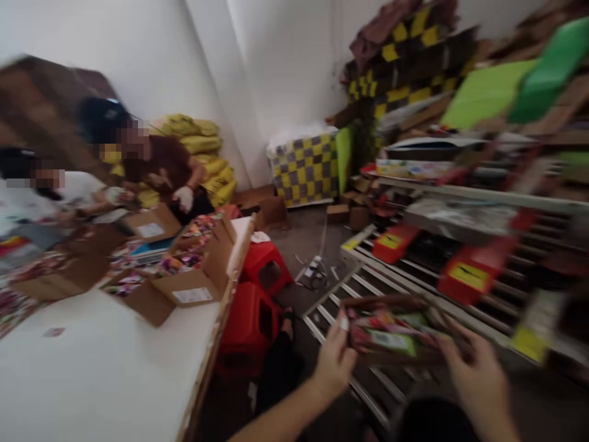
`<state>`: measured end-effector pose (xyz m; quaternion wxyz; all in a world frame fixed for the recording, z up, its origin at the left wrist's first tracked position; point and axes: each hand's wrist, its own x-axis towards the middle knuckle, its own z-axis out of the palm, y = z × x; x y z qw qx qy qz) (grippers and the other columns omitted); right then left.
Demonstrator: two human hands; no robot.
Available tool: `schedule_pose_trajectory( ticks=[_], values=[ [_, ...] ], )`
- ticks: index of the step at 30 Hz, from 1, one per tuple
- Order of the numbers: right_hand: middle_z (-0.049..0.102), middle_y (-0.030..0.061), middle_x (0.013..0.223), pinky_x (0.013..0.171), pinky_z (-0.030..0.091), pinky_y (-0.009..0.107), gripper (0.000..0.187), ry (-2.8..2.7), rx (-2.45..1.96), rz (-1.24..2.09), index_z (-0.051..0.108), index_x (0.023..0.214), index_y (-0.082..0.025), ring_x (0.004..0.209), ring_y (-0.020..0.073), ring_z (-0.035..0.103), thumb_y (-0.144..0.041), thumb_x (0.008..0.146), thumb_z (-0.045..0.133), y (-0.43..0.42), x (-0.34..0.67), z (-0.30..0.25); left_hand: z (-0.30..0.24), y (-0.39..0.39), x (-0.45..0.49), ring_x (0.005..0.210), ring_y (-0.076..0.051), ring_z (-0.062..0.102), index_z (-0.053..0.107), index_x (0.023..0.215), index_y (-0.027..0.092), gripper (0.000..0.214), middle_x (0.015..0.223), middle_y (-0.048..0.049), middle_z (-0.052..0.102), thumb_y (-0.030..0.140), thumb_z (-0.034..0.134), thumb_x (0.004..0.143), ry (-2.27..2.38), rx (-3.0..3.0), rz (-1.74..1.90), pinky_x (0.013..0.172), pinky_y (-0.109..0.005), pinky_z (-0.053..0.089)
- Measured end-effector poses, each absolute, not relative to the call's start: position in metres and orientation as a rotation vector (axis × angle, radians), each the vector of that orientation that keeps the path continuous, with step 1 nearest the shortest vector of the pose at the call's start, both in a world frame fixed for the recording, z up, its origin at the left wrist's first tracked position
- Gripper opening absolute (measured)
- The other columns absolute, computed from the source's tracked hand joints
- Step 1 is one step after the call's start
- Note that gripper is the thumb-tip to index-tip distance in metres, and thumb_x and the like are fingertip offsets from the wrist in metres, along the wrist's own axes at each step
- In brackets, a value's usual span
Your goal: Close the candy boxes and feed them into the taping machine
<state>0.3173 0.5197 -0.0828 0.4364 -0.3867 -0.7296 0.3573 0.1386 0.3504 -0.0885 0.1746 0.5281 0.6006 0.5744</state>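
Observation:
Between my two hands I carry an open cardboard box (391,357), held above a slatted metal rack. Inside it lie colourful packets (391,334) in pink, red and green; blur hides what they contain. My left hand (334,359) grips the near left end of the box, with the thumb along its side. At the right end, my right hand (476,362) closes around the cardboard, its fingers partly hidden behind the wall.
On the left, a white table (115,368) bears open cartons (188,291) of wrapped items. Two people (156,159) sit behind it. Red stools (248,319) stand beside its edge. A low metal rack (340,307) and a pallet truck (469,270) occupy the right.

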Motion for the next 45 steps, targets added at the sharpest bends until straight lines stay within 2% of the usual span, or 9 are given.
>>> schedule_pose_trajectory(
  ticks=[3,7,12,15,19,26,32,39,45],
  values=[
    [0.056,0.0145,0.125,0.096,0.045,0.054,0.070,-1.932,-0.840,0.980,0.055,0.120,-0.019,0.115,0.0352,0.053,-0.070,0.072,0.057,0.524,0.328,-0.072,-0.079,0.353,0.123,0.140,-0.034,0.018,0.043,0.137,0.023,0.079,0.149,-0.0123,0.033,0.074,0.040,0.077,1.651,1.828,1.293,0.112,-0.059,0.018],
    [0.055,0.0120,0.127,0.098,0.044,0.048,0.061,-2.229,-0.698,1.067,0.062,0.116,-0.021,0.117,0.0305,0.051,-0.060,0.069,0.067,0.538,0.323,-0.053,-0.078,0.363,0.117,0.132,-0.032,0.035,0.064,0.112,0.022,0.047,0.131,-0.0111,0.056,0.053,0.037,0.090,1.765,1.865,1.167,0.106,-0.057,0.030],
    [0.060,0.0089,0.094,0.081,0.048,0.040,0.034,-2.216,-0.944,0.963,0.071,0.082,-0.021,0.090,0.0246,0.058,-0.053,0.070,0.067,0.550,0.299,-0.049,-0.080,0.373,0.119,0.106,-0.025,0.056,0.054,0.113,0.016,0.033,0.108,-0.0134,0.062,0.036,0.051,0.087,1.973,1.440,1.434,0.094,-0.045,0.044],
    [0.055,0.0064,0.084,0.080,0.046,0.040,0.028,-2.258,-1.047,0.847,0.066,0.066,-0.020,0.085,0.0238,0.055,-0.048,0.068,0.070,0.554,0.284,-0.058,-0.083,0.385,0.104,0.123,-0.034,0.043,0.039,0.126,0.012,0.073,0.125,-0.0199,0.048,0.041,0.072,0.068,2.231,1.348,1.509,0.101,-0.052,0.036],
    [0.055,0.0111,0.103,0.083,0.045,0.043,0.044,-2.158,-1.156,0.614,0.061,0.091,-0.018,0.098,0.0285,0.051,-0.055,0.069,0.067,0.547,0.279,-0.065,-0.087,0.404,0.082,0.126,-0.030,0.042,0.018,0.139,0.014,0.093,0.134,-0.0191,0.042,0.041,0.072,0.068,1.891,1.481,1.404,0.103,-0.046,0.037],
    [0.054,0.0207,0.114,0.089,0.040,0.050,0.063,-1.916,-1.483,0.220,0.051,0.114,-0.009,0.107,0.0349,0.049,-0.059,0.077,0.058,0.527,0.266,-0.061,-0.089,0.383,0.107,0.096,-0.023,0.052,0.056,0.093,0.018,0.013,0.105,-0.0083,0.060,0.028,0.057,0.085,2.111,1.969,1.384,0.085,-0.038,0.046],
    [0.033,0.0195,0.145,0.110,0.021,0.052,0.057,-2.229,-1.236,0.354,0.031,0.140,-0.007,0.137,0.0300,0.024,-0.034,0.091,0.038,0.463,0.230,-0.067,-0.084,0.372,0.106,0.086,-0.022,0.052,0.063,0.091,0.020,0.012,0.105,-0.0061,0.064,0.024,0.053,0.087,2.202,2.254,1.103,0.076,-0.036,0.048],
    [0.011,0.0240,0.151,0.113,0.012,0.056,0.113,-2.703,-0.979,0.384,0.029,0.144,-0.007,0.141,0.0377,0.007,-0.067,0.058,0.070,0.449,0.224,-0.067,-0.089,0.360,0.091,0.106,-0.022,0.057,0.063,0.103,0.019,0.023,0.117,-0.0099,0.062,0.019,0.049,0.085,1.740,1.852,1.370,0.089,-0.040,0.050],
    [0.049,0.0257,0.131,0.105,0.031,0.056,0.091,-2.392,-0.974,0.487,0.062,0.118,-0.010,0.126,0.0428,0.040,-0.033,0.034,0.086,0.584,0.231,-0.026,-0.086,0.280,0.045,0.102,-0.021,0.061,0.067,0.098,0.022,0.021,0.111,-0.0099,0.063,0.030,0.052,0.086,1.943,1.306,1.682,0.083,-0.033,0.053]
  ],
)
